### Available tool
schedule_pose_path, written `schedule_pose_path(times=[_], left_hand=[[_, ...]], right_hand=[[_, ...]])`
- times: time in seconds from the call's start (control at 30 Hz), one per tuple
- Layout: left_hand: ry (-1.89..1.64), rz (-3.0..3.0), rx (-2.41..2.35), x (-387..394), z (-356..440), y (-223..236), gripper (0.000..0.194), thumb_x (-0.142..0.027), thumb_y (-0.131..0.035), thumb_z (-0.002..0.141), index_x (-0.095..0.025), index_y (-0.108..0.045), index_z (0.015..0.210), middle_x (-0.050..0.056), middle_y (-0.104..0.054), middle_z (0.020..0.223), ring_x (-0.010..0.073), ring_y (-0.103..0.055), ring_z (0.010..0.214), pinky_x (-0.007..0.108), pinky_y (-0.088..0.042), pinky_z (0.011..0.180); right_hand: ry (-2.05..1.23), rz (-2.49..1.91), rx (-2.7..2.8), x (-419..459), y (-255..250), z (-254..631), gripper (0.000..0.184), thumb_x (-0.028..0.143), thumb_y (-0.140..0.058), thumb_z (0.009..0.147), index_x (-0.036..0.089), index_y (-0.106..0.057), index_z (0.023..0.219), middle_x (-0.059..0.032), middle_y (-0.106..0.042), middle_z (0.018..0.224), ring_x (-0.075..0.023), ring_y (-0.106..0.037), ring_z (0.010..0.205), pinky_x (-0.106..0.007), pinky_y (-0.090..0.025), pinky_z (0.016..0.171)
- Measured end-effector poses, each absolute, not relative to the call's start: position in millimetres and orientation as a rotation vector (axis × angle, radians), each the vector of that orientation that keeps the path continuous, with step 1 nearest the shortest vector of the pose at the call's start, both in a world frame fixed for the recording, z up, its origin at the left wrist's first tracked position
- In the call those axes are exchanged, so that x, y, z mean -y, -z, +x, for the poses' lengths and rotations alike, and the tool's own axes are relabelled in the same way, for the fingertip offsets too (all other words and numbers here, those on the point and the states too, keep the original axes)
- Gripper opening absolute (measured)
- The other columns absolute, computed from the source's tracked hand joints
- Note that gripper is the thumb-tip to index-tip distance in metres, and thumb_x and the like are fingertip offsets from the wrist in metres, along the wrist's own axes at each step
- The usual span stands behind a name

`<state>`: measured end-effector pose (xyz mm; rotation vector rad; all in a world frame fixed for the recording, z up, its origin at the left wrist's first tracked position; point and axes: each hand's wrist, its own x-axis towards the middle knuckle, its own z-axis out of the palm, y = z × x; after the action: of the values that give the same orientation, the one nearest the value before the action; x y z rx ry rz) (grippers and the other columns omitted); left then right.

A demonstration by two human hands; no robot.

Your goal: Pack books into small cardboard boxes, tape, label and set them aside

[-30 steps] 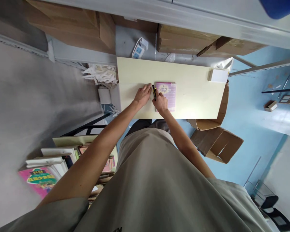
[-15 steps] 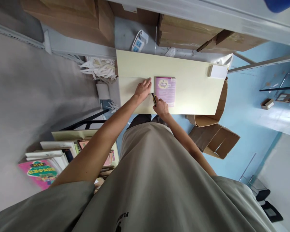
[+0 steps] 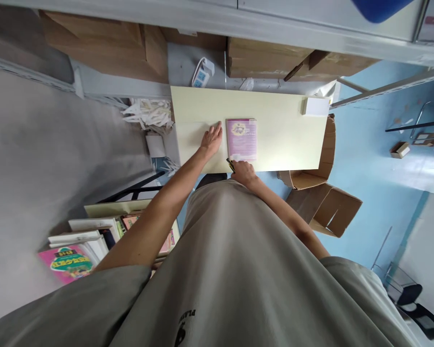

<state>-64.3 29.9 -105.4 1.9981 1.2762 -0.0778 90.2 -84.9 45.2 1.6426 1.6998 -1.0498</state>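
Note:
My left hand (image 3: 212, 140) lies flat on a pale yellow board (image 3: 289, 135), fingers stretched out just left of a purple book (image 3: 242, 140). In my right hand (image 3: 243, 172) is a black and yellow utility knife (image 3: 230, 165), its tip pointing up and left near the book's lower left corner. The right fingers wrap round the knife at the board's near edge. The book lies with its cover up; whether the blade is out is too small to tell.
A small white box (image 3: 316, 106) sits at the board's right end. Beyond the far edge are a power strip (image 3: 203, 72) and cardboard boxes (image 3: 267, 58). Open cartons (image 3: 334, 209) stand at lower right, books (image 3: 70, 260) at lower left, and white paper strips (image 3: 151, 112) left of the board.
My right hand has drawn the knife toward my body, down to the board's near edge. My left hand stays flat beside the book. The whole view has shifted slightly.

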Motion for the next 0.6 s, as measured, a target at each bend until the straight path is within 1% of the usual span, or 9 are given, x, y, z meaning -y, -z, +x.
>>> schedule_pose_path(times=[0.1,0.2,0.23,0.3,0.37,0.43,0.53,0.6], left_hand=[[0.04,2.004,-1.294,-25,-65,96,0.076,-0.028,-0.057,0.11,-0.008,-0.047,0.183,0.026,-0.037,0.195,0.0456,-0.049,0.175,0.066,-0.048,0.141],[0.154,1.998,-1.314,-19,-65,76,0.085,-0.015,-0.057,0.103,0.002,-0.039,0.184,0.031,-0.028,0.197,0.041,-0.045,0.179,0.058,-0.046,0.144],[0.212,1.984,-1.317,-17,-64,68,0.087,-0.012,-0.059,0.101,0.005,-0.038,0.183,0.033,-0.026,0.196,0.0396,-0.042,0.182,0.054,-0.043,0.146],[0.28,1.955,-1.31,-16,-59,51,0.085,-0.014,-0.065,0.101,0.006,-0.042,0.18,0.034,-0.03,0.194,0.0363,-0.037,0.184,0.048,-0.039,0.148],[0.24,1.956,-1.332,-21,-52,32,0.081,-0.02,-0.068,0.104,0.005,-0.046,0.178,0.035,-0.037,0.191,0.0358,-0.04,0.183,0.046,-0.037,0.15],[0.069,2.001,-1.35,-35,-42,10,0.077,-0.024,-0.068,0.107,0.0,-0.051,0.177,0.031,-0.045,0.189,0.036,-0.047,0.18,0.049,-0.039,0.15],[-0.307,2.097,-1.33,-70,-24,-35,0.066,-0.028,-0.061,0.112,-0.012,-0.057,0.176,0.022,-0.057,0.184,0.0337,-0.058,0.172,0.053,-0.045,0.147],[-0.531,2.145,-1.307,-97,-12,-70,0.06,-0.031,-0.057,0.116,-0.017,-0.061,0.174,0.017,-0.065,0.179,0.0315,-0.063,0.167,0.052,-0.049,0.145]], right_hand=[[1.036,1.781,-1.761,75,-62,112,0.055,0.023,-0.066,0.109,0.017,-0.066,0.164,-0.0213,-0.085,0.145,-0.0372,-0.083,0.132,-0.043,-0.066,0.108],[1.046,1.96,-1.889,58,-82,139,0.065,0.027,-0.062,0.11,0.021,-0.057,0.174,-0.0178,-0.085,0.146,-0.0376,-0.085,0.125,-0.045,-0.067,0.105],[1.047,2.027,-1.942,51,-88,148,0.068,0.029,-0.061,0.109,0.02,-0.053,0.177,-0.0176,-0.085,0.147,-0.038,-0.085,0.124,-0.046,-0.067,0.105],[1.025,2.172,-2.039,32,-100,167,0.071,0.034,-0.061,0.108,0.017,-0.05,0.176,-0.0182,-0.086,0.144,-0.0393,-0.086,0.118,-0.049,-0.068,0.103],[0.958,2.301,-2.149,6,-112,187,0.069,0.039,-0.064,0.106,0.016,-0.053,0.17,-0.0185,-0.086,0.138,-0.0401,-0.086,0.112,-0.052,-0.069,0.101],[0.824,2.392,-2.297,-28,-124,205,0.063,0.041,-0.066,0.104,0.018,-0.055,0.163,-0.0184,-0.086,0.136,-0.0402,-0.086,0.11,-0.054,-0.07,0.099],[0.537,2.428,-2.535,-90,-143,225,0.058,0.041,-0.065,0.109,0.021,-0.055,0.162,-0.0191,-0.08,0.145,-0.04,-0.084,0.118,-0.056,-0.071,0.1],[0.359,2.396,-2.641,-134,-154,234,0.051,0.041,-0.061,0.115,0.02,-0.056,0.162,-0.021,-0.073,0.155,-0.0396,-0.081,0.126,-0.055,-0.07,0.102]])
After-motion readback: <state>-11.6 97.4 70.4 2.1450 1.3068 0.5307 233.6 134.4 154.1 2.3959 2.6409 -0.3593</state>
